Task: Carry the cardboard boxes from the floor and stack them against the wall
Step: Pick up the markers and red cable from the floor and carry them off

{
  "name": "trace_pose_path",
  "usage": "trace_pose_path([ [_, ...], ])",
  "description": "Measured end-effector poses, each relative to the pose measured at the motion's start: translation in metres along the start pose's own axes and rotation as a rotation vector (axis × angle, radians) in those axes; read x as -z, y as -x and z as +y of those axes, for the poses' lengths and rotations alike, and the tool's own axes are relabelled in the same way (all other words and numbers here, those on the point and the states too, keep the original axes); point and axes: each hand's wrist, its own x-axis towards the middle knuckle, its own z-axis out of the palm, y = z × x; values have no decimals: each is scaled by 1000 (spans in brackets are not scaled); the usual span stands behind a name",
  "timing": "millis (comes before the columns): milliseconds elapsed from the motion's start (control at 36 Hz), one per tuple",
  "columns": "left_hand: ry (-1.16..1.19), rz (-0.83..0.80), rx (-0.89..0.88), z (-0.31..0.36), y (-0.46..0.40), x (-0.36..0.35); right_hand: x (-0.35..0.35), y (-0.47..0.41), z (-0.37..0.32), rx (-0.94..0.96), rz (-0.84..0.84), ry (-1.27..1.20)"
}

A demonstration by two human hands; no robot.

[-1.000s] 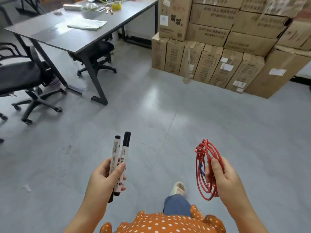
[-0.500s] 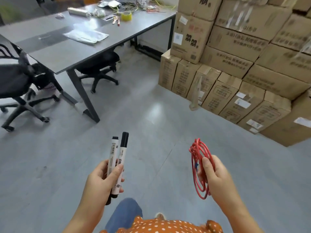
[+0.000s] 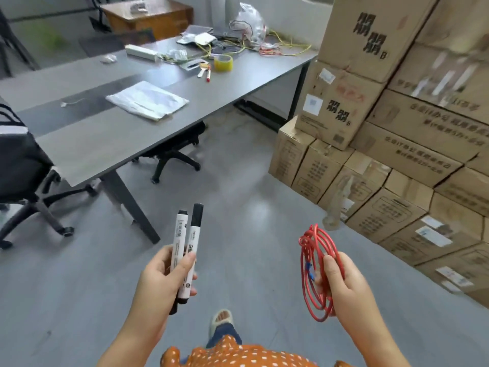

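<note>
Head cam looks down at both hands, and neither is free. Left hand (image 3: pixel 161 276) has its fingers and thumb wrapped round two markers (image 3: pixel 186 254) standing upright; right hand (image 3: pixel 344 284) is curled round a coil of red cable (image 3: pixel 316 274). The cardboard boxes (image 3: pixel 397 144) sit stacked from about 1 to 3 o'clock, well apart from the hands, with the grey table (image 3: pixel 111 133) off at 11. My worry: with both hands full, any attempt to lift a box means a weak grip, so markers or cable get dropped, or the box slips. That lower row already looks crooked, so bumping it could shift the pile. Probably dump the stuff on the table first.
</note>
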Motion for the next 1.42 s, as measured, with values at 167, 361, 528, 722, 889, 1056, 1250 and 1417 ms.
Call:
trace_pose_path([
  [167, -18, -25, 19, 40, -80, -18, -19, -91, -33, 11, 1, -20],
  [361, 54, 53, 58, 57, -163, -40, -39, -204, -44, -15, -85, 6],
  [528, 43, 145, 15, 90, -255, -93, -45, -326, -61, 62, -167, 80],
  [722, 53, 100, -18, 153, -357, -167, -26, -469, -109, 156, -243, 85],
  [889, 62, 122, 11, 184, -420, -206, -19, -551, -127, 154, -256, 87],
  [1056, 65, 167, 62, 197, -482, -220, -31, -622, -128, 97, -290, 99],
  [1250, 169, 146, 110, 218, -585, -226, -64, -724, -152, 109, -280, 122],
  [1417, 38, 21, 89, 254, -690, -226, -92, -816, -202, 153, -253, 116],
])
